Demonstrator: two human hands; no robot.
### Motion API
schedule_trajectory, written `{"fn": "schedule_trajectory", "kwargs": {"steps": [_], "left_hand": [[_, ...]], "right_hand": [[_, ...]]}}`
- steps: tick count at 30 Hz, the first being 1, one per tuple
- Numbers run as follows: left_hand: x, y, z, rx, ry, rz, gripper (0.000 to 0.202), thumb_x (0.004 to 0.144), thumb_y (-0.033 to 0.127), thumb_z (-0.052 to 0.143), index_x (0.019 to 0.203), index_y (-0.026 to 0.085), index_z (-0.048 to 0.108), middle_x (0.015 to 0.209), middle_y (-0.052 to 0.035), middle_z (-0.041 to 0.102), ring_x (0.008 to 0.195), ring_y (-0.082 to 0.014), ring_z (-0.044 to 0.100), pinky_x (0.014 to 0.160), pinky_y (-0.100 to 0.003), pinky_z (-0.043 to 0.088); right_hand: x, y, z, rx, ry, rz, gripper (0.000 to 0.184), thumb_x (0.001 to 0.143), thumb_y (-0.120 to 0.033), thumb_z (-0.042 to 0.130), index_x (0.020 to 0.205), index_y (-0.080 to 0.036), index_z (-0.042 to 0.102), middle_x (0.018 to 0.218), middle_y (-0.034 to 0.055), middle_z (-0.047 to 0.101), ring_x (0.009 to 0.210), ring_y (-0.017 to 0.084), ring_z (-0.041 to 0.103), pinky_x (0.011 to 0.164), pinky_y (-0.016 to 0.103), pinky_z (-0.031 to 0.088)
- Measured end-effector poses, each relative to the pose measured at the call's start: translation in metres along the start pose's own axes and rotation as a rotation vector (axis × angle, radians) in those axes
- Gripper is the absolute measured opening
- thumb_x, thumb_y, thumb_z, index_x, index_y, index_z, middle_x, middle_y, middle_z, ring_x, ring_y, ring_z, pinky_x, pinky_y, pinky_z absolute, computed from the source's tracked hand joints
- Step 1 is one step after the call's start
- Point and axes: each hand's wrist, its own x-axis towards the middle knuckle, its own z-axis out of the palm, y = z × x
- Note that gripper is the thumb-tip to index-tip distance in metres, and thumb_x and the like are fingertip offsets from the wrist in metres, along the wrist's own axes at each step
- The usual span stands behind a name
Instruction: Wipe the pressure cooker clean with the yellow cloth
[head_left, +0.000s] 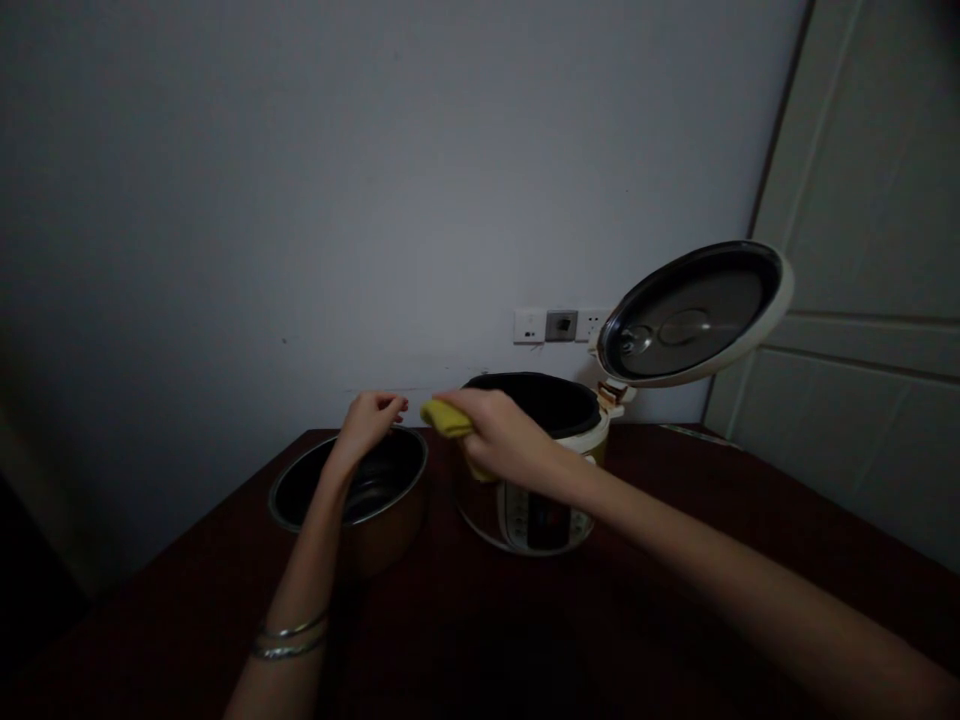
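My right hand [510, 440] is closed round a folded yellow cloth [448, 418], which pokes out past the thumb side. The hand is in front of an electric pressure cooker [551, 520] and hides part of its body. The cooker's lid [690, 320] stands raised on its hinge at the right, its metal inner side showing. Over the far rim of a round metal inner pot [390, 515], my left hand [369, 428] hovers with its fingers curled in and nothing visible in them. The pot has a dark inside and sits left of the cooker.
Both pots stand on a dark red-brown table [465, 640] against a pale wall [337, 200]. Wall sockets [561, 325] are fixed behind the cooker. A panelled door [862, 250] rises at the right. The light is dim.
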Motion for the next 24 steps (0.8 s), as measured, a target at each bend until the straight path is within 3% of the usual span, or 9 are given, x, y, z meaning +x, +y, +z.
{"fn": "schedule_trajectory", "kwargs": {"steps": [3, 6, 8, 11, 15, 24], "left_hand": [[-0.001, -0.001, 0.009, 0.035, -0.103, -0.039, 0.022, 0.072, 0.030, 0.054, 0.071, 0.014, 0.070, 0.071, -0.0084, 0.071, 0.060, -0.0180, 0.063, 0.046, -0.024, 0.045], [-0.004, -0.001, 0.022, 0.087, -0.162, -0.029, 0.020, 0.070, 0.020, 0.053, 0.075, 0.016, 0.072, 0.065, -0.0051, 0.070, 0.054, -0.0157, 0.059, 0.046, -0.023, 0.043], [-0.005, -0.001, 0.028, 0.110, -0.175, 0.002, 0.024, 0.069, 0.016, 0.052, 0.081, 0.016, 0.072, 0.065, -0.0044, 0.069, 0.054, -0.0154, 0.059, 0.047, -0.023, 0.043], [-0.006, -0.002, 0.031, 0.103, -0.192, 0.062, 0.024, 0.068, 0.013, 0.049, 0.076, 0.016, 0.072, 0.066, -0.0045, 0.069, 0.056, -0.0154, 0.058, 0.052, -0.024, 0.043], [-0.003, -0.004, 0.032, 0.071, -0.244, 0.080, 0.023, 0.064, 0.010, 0.046, 0.063, 0.017, 0.068, 0.061, -0.0027, 0.066, 0.058, -0.0152, 0.057, 0.054, -0.024, 0.042], [0.000, -0.009, 0.036, 0.011, -0.261, -0.030, 0.035, 0.055, 0.006, 0.041, 0.075, 0.014, 0.069, 0.069, -0.0052, 0.068, 0.060, -0.0144, 0.058, 0.053, -0.024, 0.043]], "right_hand": [[0.054, 0.027, -0.010, -0.395, 0.013, -0.009, 0.038, 0.077, -0.004, 0.046, 0.112, -0.009, 0.059, 0.111, 0.0162, 0.065, 0.102, 0.024, 0.059, 0.084, 0.032, 0.042], [0.095, 0.061, 0.004, -0.577, -0.236, 0.042, 0.033, 0.083, -0.008, 0.046, 0.113, -0.008, 0.060, 0.115, 0.0197, 0.064, 0.103, 0.025, 0.060, 0.081, 0.031, 0.043], [0.111, 0.079, 0.019, -0.587, -0.329, 0.055, 0.029, 0.083, -0.009, 0.049, 0.108, -0.007, 0.063, 0.109, 0.0211, 0.066, 0.100, 0.025, 0.063, 0.077, 0.029, 0.044], [0.120, 0.093, 0.035, -0.566, -0.390, 0.049, 0.027, 0.083, -0.013, 0.052, 0.105, -0.006, 0.066, 0.106, 0.0215, 0.068, 0.097, 0.025, 0.064, 0.074, 0.027, 0.045], [0.118, 0.094, 0.040, -0.545, -0.417, 0.026, 0.028, 0.084, -0.016, 0.052, 0.106, -0.006, 0.067, 0.107, 0.0219, 0.067, 0.099, 0.026, 0.064, 0.075, 0.027, 0.045], [0.110, 0.088, 0.040, -0.514, -0.411, 0.008, 0.030, 0.081, -0.011, 0.048, 0.101, -0.003, 0.069, 0.102, 0.0237, 0.069, 0.094, 0.027, 0.065, 0.074, 0.029, 0.043]]}}
